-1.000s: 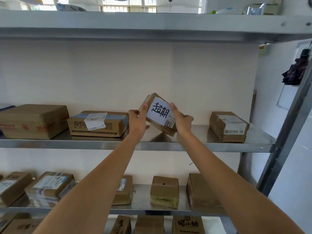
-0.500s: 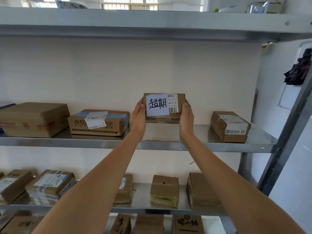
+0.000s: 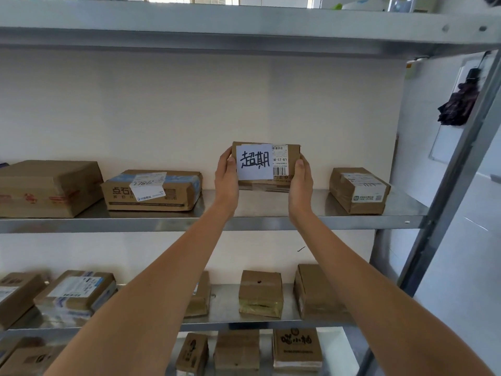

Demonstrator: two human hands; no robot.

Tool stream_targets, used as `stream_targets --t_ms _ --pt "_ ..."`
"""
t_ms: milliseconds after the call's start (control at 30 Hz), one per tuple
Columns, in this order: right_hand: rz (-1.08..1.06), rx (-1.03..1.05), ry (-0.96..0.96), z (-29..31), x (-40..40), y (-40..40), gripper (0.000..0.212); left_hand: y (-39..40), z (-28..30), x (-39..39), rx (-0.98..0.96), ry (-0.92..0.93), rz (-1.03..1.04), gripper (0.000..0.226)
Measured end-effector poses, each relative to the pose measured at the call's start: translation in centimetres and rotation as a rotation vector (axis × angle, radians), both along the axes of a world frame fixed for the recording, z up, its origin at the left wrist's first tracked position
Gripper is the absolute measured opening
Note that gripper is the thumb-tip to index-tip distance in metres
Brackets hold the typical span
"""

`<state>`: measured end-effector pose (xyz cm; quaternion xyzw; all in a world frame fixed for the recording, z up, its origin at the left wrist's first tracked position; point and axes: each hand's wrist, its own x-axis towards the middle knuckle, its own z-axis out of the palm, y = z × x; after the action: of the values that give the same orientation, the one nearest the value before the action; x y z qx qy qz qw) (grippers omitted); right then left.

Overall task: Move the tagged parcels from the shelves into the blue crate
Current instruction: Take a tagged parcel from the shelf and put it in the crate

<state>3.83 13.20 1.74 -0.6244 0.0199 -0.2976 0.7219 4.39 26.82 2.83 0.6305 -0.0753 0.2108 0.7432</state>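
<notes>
A small brown parcel [image 3: 282,165] with a white handwritten tag on its face is held level just above the middle shelf [image 3: 244,222]. My left hand [image 3: 225,178] grips its left end and my right hand [image 3: 300,183] grips its right end, fingers curled behind the box. The tag faces me. The blue crate is not in view.
On the same shelf lie a large box [image 3: 46,187] and a taped box [image 3: 153,190] to the left, and a labelled box [image 3: 359,189] to the right. Lower shelves hold several brown parcels [image 3: 260,293]. A metal upright [image 3: 450,183] stands at the right.
The tagged parcel was tilted a second ago; both hands have turned it level and upright with the tag toward me. It has stayed in about the same place since.
</notes>
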Motion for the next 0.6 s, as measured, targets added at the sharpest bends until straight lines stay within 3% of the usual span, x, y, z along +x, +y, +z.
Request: stream_targets --t_ms 600 --pt "-0.207 0.024 -0.058 0.3 -10.7 -8.6 0.041 -10.6 1.2 -9.2 -0.066 -0.056 -0.107 0.036"
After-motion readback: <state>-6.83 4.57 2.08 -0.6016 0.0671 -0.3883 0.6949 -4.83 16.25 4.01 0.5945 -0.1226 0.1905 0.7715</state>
